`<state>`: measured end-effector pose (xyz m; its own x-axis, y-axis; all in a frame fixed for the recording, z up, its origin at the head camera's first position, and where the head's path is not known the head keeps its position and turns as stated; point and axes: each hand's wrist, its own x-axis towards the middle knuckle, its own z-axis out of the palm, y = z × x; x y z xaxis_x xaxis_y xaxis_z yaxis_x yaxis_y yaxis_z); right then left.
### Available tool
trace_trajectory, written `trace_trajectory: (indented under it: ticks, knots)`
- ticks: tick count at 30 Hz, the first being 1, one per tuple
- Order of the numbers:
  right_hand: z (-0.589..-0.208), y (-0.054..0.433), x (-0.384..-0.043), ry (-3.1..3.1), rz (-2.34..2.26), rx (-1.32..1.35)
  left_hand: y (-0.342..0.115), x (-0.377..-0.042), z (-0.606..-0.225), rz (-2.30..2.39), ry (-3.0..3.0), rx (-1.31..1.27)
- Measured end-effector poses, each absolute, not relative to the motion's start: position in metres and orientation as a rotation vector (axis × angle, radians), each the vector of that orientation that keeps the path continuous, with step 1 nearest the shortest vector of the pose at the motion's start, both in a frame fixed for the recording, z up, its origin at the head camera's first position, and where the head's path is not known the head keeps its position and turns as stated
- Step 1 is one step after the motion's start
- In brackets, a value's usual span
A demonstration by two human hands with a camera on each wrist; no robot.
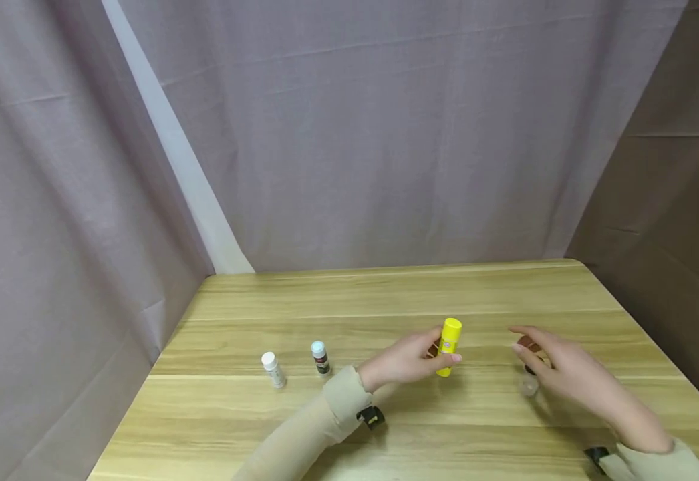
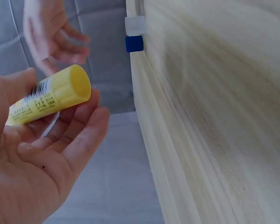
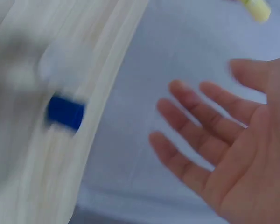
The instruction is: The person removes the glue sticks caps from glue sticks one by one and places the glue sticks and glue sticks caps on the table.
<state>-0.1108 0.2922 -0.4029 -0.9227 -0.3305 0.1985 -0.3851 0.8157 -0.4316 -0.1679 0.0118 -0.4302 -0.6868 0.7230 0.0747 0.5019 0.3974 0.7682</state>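
A yellow tube is in the left hand, held roughly upright above the wooden surface. That grip is closed round it, thumb on the near side and fingers behind, so they hide part of the label. The left wrist view shows a barcode and small print on the tube.

The right hand is apart from the yellow tube, its grip slack, with the fingers spread and slightly bent. Just below it on the surface is a small blue-and-clear thing; in the head view this hand covers part of it, and in the right wrist view it is blurred, so I cannot tell what it is.

Off to the left of the left hand, a white bottle and a dark-labelled bottle with a pale blue cap stand upright near each other. The left sleeve lies in front of them, to their right. A grey curtain hangs behind the surface, with a brown curtain along the right side.
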Motion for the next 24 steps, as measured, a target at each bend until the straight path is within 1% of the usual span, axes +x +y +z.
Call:
trace_trajectory:
  ticks: [4, 9, 15, 24]
  knots:
    - [-0.393, 0.263, -0.107, -2.838, 0.806, 0.658, 0.011, -0.162, -0.426, 1.151, 2.333, 1.132]
    - [-0.389, 0.243, -0.103, -2.788, 0.845, 0.733, 0.011, -0.156, -0.422, 1.065, 2.35, 1.27]
    - [-0.393, 0.236, -0.102, -2.706, 0.872, 0.833, 0.008, -0.152, -0.422, 0.988, 2.407, 1.317]
    - [-0.401, 0.235, -0.101, -2.743, 0.968, 0.856, 0.003, -0.149, -0.421, 0.938, 2.467, 1.349]
